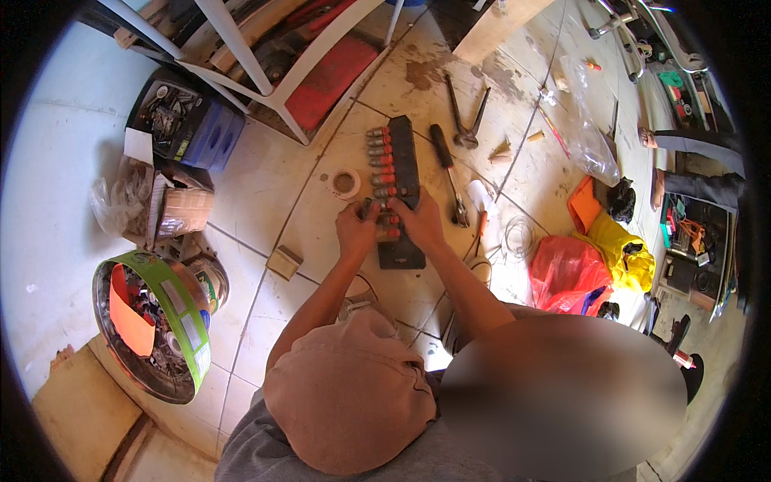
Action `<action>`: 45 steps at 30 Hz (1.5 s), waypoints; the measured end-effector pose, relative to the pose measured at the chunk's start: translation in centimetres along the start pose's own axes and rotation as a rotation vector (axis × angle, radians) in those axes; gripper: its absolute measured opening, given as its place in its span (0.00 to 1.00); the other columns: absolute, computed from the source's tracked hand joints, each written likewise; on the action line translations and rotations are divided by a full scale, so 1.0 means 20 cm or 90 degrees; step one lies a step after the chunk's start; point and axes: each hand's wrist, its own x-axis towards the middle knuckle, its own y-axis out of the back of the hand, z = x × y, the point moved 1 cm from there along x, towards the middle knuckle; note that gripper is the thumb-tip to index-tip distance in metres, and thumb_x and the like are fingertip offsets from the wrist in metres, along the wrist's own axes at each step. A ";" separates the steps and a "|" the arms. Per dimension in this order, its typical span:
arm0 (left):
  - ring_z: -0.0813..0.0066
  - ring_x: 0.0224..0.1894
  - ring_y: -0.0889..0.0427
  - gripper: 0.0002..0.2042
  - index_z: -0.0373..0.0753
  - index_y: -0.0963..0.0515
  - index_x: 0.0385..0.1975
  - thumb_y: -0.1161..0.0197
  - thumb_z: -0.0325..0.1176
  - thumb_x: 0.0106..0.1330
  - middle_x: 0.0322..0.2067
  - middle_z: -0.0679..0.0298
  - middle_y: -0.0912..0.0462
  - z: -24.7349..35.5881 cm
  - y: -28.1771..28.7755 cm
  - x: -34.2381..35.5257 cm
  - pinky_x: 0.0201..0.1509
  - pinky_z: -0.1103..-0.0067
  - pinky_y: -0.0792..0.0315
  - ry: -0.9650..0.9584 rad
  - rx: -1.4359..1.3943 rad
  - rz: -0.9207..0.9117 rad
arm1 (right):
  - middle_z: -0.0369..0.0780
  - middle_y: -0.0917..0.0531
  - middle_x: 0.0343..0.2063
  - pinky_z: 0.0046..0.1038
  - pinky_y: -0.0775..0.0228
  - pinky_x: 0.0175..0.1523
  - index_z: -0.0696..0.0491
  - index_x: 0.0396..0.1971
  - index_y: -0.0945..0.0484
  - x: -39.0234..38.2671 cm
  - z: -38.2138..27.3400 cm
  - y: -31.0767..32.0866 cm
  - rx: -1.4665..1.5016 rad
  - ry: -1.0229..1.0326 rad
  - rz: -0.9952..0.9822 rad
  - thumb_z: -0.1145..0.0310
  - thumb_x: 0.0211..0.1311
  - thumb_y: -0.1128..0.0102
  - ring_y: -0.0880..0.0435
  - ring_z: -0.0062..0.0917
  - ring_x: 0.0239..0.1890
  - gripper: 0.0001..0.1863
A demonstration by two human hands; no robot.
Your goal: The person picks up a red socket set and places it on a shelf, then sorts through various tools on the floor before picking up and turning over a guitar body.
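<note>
A long black socket holder (401, 257) lies on the tiled floor in front of me, carrying a column of silver sockets (380, 162) with red bands. My left hand (357, 230) is closed at the holder's left side, its thumb and fingers pinching a socket (376, 206) in the lower half of the row. From the right, my right hand (418, 221) wraps the holder's edge, with the thumb reaching in toward the same socket. The fingertips partly cover the sockets between both hands. Just left of the row sits a roll of tape (344, 184).
Right of the holder lie a black-handled ratchet (443, 149) and pincers (466, 138). A small wooden block (284, 262) is near my left forearm. Red (570, 273) and yellow bags (622, 249) lie at right. A round tin of parts (152, 329) stands at left. Someone's legs (695, 165) are far right.
</note>
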 end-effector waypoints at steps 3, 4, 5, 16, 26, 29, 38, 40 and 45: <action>0.53 0.30 0.16 0.18 0.25 0.18 0.34 0.30 0.40 0.64 0.27 0.45 0.15 -0.03 -0.01 0.01 0.37 0.64 0.26 -0.015 -0.025 0.012 | 0.53 0.14 0.37 0.40 0.25 0.48 0.62 0.46 0.25 0.01 0.01 -0.01 -0.006 -0.004 -0.009 0.57 0.60 0.31 0.14 0.46 0.43 0.24; 0.53 0.30 0.16 0.18 0.25 0.19 0.34 0.30 0.40 0.64 0.27 0.45 0.15 -0.04 -0.01 0.01 0.37 0.64 0.26 -0.027 -0.033 0.022 | 0.52 0.14 0.37 0.40 0.25 0.48 0.62 0.46 0.25 0.01 0.01 -0.02 -0.005 -0.003 -0.011 0.58 0.60 0.31 0.14 0.46 0.43 0.24; 0.53 0.30 0.16 0.18 0.25 0.18 0.34 0.30 0.40 0.64 0.27 0.45 0.15 -0.02 -0.01 0.00 0.38 0.64 0.26 -0.018 -0.033 0.012 | 0.50 0.14 0.37 0.37 0.25 0.47 0.62 0.46 0.25 0.01 0.02 -0.01 0.001 0.012 -0.005 0.59 0.61 0.31 0.14 0.40 0.41 0.23; 0.62 0.24 0.21 0.19 0.24 0.20 0.33 0.32 0.41 0.65 0.22 0.53 0.19 0.04 0.02 -0.01 0.34 0.66 0.28 -0.018 0.004 -0.024 | 0.42 0.14 0.42 0.33 0.24 0.49 0.60 0.50 0.24 0.05 0.18 -0.01 0.274 -0.028 -0.074 0.61 0.62 0.29 0.16 0.28 0.41 0.23; 0.81 0.18 0.32 0.17 0.40 0.24 0.31 0.34 0.47 0.71 0.19 0.71 0.28 0.14 0.08 -0.05 0.23 0.77 0.37 0.124 -0.154 -0.189 | 0.41 0.15 0.44 0.29 0.22 0.47 0.60 0.52 0.24 0.03 -0.02 0.11 0.360 -0.130 -0.149 0.63 0.61 0.29 0.16 0.23 0.42 0.24; 0.81 0.19 0.31 0.15 0.39 0.25 0.36 0.36 0.46 0.72 0.21 0.71 0.28 0.10 0.07 -0.05 0.24 0.78 0.36 0.130 -0.218 -0.212 | 0.42 0.14 0.44 0.28 0.21 0.46 0.60 0.54 0.25 0.04 -0.01 0.12 0.306 -0.108 -0.170 0.63 0.60 0.28 0.15 0.23 0.41 0.26; 0.80 0.20 0.30 0.17 0.39 0.28 0.41 0.37 0.47 0.72 0.23 0.70 0.30 0.05 0.11 -0.05 0.25 0.78 0.33 0.240 -0.467 -0.274 | 0.42 0.14 0.44 0.27 0.21 0.45 0.61 0.56 0.26 0.02 -0.11 0.19 0.316 -0.109 -0.181 0.62 0.59 0.28 0.14 0.23 0.42 0.29; 0.80 0.19 0.31 0.17 0.38 0.28 0.41 0.37 0.47 0.73 0.24 0.70 0.29 0.07 0.11 -0.05 0.25 0.78 0.33 0.245 -0.462 -0.273 | 0.42 0.14 0.44 0.27 0.21 0.46 0.61 0.56 0.26 0.02 -0.13 0.20 0.338 -0.101 -0.178 0.63 0.59 0.27 0.14 0.22 0.42 0.29; 0.80 0.19 0.31 0.17 0.39 0.28 0.38 0.37 0.48 0.73 0.24 0.69 0.29 0.08 0.10 -0.05 0.24 0.78 0.33 0.245 -0.476 -0.293 | 0.41 0.13 0.41 0.24 0.20 0.40 0.61 0.55 0.25 0.02 -0.12 0.19 0.325 -0.036 -0.167 0.61 0.59 0.28 0.14 0.20 0.37 0.28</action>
